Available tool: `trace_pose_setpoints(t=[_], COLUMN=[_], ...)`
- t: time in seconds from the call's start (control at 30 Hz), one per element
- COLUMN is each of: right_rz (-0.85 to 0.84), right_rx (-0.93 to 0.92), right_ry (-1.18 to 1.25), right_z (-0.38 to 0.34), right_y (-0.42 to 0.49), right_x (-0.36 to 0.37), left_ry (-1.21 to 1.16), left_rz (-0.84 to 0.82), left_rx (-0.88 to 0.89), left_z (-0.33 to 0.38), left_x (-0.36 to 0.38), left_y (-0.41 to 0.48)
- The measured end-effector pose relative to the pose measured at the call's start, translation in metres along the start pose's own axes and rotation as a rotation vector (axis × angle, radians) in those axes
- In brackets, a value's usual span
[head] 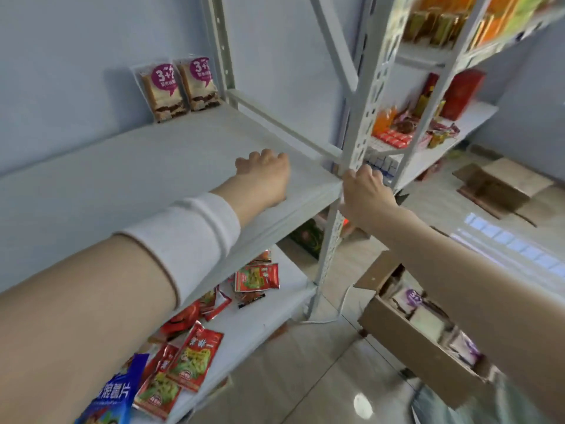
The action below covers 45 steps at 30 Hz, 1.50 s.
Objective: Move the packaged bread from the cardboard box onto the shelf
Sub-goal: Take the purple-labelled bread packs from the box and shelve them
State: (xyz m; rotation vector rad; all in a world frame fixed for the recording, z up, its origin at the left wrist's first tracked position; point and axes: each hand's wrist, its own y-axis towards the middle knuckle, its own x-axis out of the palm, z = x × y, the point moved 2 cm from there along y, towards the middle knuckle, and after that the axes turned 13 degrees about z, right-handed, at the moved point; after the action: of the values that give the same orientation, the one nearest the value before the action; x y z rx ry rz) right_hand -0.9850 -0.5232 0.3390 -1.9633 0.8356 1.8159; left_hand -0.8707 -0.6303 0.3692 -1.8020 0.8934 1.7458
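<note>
Two packs of sliced bread with purple labels (177, 87) stand upright against the wall at the back of the white shelf (128, 166). My left hand (264, 175) rests on that shelf near its front right corner, fingers curled, holding nothing. My right hand (365, 191) is wrapped around the perforated metal shelf post (357, 142) at the shelf's corner. On the floor at the lower right stands the open cardboard box (406, 341), partly hidden by my right forearm, with several more bread packs (428, 313) inside.
The lower shelf (269, 319) holds red snack packets (195, 353) and a blue bag (116, 393). A neighbouring rack (434, 142) at the right carries assorted goods. More cardboard boxes (501, 185) lie on the tiled floor at far right. A white cable (333, 316) runs by the post's foot.
</note>
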Motion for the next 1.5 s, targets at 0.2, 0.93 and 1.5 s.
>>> trace_pose_setpoints(t=[0.2,0.93,1.5], right_rz=[-0.080,-0.508,-0.416], right_rx=[0.245,1.076,1.903], right_ry=[-0.044,0.329,0.591], right_z=[0.183,0.507,0.512], right_y=[-0.107,-0.159,-0.156], right_x=[0.029,0.360,0.493], left_ry=[-0.086,-0.297,-0.719], left_rz=[-0.140,-0.687,-0.713], left_rx=[0.187,0.196,-0.212], left_z=[0.186,0.547,0.596], left_x=[0.046,0.452,0.587], left_y=[-0.030,0.088,0.150])
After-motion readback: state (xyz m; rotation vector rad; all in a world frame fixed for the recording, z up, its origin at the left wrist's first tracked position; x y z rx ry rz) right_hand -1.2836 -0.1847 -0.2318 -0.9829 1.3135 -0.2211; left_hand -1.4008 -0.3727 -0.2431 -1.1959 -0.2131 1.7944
